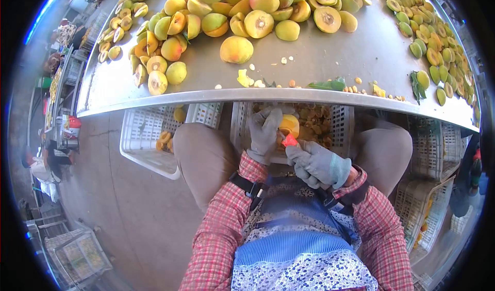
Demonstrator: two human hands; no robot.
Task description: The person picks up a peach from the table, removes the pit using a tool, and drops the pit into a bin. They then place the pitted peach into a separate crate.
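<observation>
the left hand (264, 133), gloved in grey, is wrapped round a peach (290, 124), fingers curled over its far side and pressing it from the left, so the fruit sits just below the table's front edge, between the knees and over the white crate (340, 123) down there. the right hand (318, 163), gloved too, comes in from below and right, fingers closed in a fist round a small red tool (289, 141); its red tip pokes up and touches the lower edge of the peach. so the fruit lies straight up and a touch left of the right fingers, tool pointing at it, with the left hand the nearer one, already on it. whether the blade is in the flesh, can't tell, it's too small here.

up on the steel table (330, 59) a heap of whole and halved peaches (258, 17) spreads along the far side, one whole fruit (236, 49) apart from the pile, pits and scraps (356, 89) near the front lip, a green leaf (327, 84) among them. another white crate (147, 136) sits at the left knee with a few pieces inside. the red checked sleeves frame it all.
</observation>
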